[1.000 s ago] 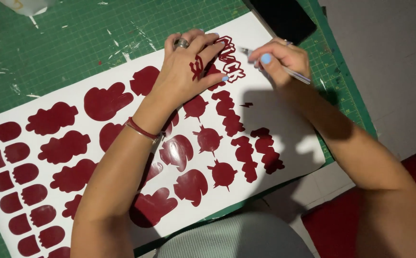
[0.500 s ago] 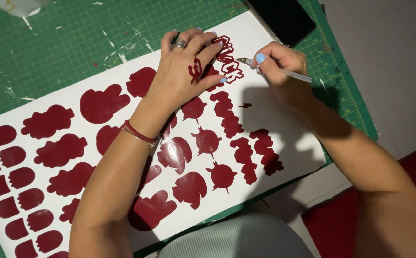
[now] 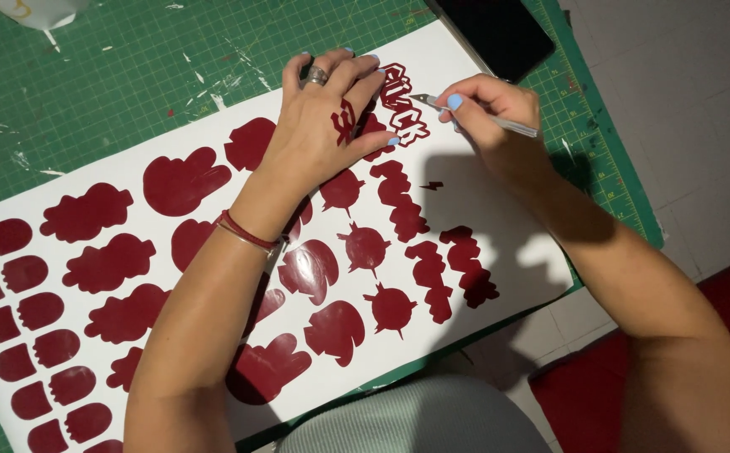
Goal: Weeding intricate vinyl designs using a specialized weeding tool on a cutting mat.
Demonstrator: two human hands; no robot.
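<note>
A white backing sheet [image 3: 499,210] covered with several dark red vinyl cut-outs lies on a green cutting mat [image 3: 130,92]. My left hand [image 3: 327,126] presses flat on the sheet near its far end, fingers spread, with a ring on one finger and a scrap of red vinyl stuck to its back. My right hand [image 3: 490,113] holds a thin silver craft knife [image 3: 474,116] like a pen. The blade tip touches the red outlined lettering [image 3: 400,105] just beside my left fingertips.
A black phone [image 3: 499,33] lies on the mat at the far right of the sheet. Small paper scraps are scattered over the mat's far left. A white object [image 3: 33,10] sits at the top left edge. The mat's right edge meets a pale tiled floor.
The view has shifted slightly. My right hand has brought the knife tip a little closer to the lettering; my left hand stays pressed in the same spot.
</note>
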